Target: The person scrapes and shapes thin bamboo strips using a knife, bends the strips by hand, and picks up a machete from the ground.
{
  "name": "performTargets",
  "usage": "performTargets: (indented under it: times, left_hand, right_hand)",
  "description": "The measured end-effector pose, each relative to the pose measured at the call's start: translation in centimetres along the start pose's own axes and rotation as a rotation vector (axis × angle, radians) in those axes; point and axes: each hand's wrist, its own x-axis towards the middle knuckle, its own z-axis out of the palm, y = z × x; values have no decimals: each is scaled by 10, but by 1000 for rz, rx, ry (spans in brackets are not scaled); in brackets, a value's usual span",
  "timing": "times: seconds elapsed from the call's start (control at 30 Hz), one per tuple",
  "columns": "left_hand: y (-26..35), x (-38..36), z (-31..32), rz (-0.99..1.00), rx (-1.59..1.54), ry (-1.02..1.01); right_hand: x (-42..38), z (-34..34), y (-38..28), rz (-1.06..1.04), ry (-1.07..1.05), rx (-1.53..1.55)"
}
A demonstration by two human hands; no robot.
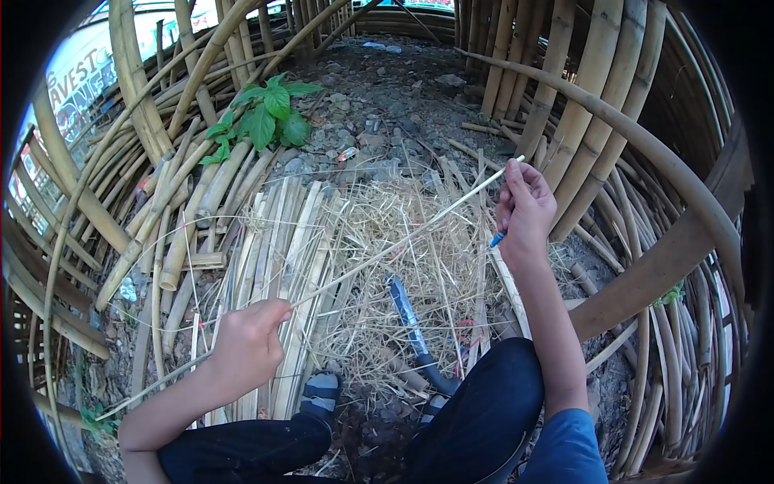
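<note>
A long thin bamboo strip point(403, 240) runs diagonally between my two hands, above a heap of pale shavings point(379, 282). My right hand point(526, 206), raised at the right, pinches its upper end between thumb and fingers. A small blue object point(497, 239) shows just below that palm. Lower at the left, my left hand point(246, 343) is closed round the strip, whose tail passes behind my forearm toward the lower left. A tool with a blue-grey blade and dark curved handle point(409, 317) lies on the shavings between my knees.
Split bamboo slats point(282, 234) lie left of the shavings. Bamboo poles are stacked at both sides, with upright poles point(592, 97) at the right. A curved pole point(637, 133) arches over at the right. A leafy green plant point(270, 113) grows at the upper left, beside stony ground point(371, 105).
</note>
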Motion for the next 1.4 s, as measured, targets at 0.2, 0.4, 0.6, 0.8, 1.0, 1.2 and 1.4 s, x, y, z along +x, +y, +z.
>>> performTargets:
  times: [0.2, 0.4, 0.6, 0.8, 1.0, 1.2, 1.4]
  left_hand:
    - [-9, 10, -14, 101, 190, -25]
    - [-41, 16, -32, 90, 246, 131]
    - [-61, 24, -54, 98, 421, 244]
    - [-71, 34, -69, 99, 505, 424]
    - [-67, 42, -75, 88, 550, 547]
    - [-74, 68, -95, 86, 597, 693]
    - [-77, 95, -127, 135, 673, 893]
  right_hand:
    - [3, -10, -9, -38, -63, 17]
    - [21, -32, -4, -96, 131, 64]
    - [29, -40, 4, -30, 282, 148]
    - [37, -43, 14, -39, 367, 150]
    - [36, -40, 26, -59, 312, -18]
    - [8, -12, 38, 110, -42, -149]
    - [-14, -1, 49, 477, -448, -38]
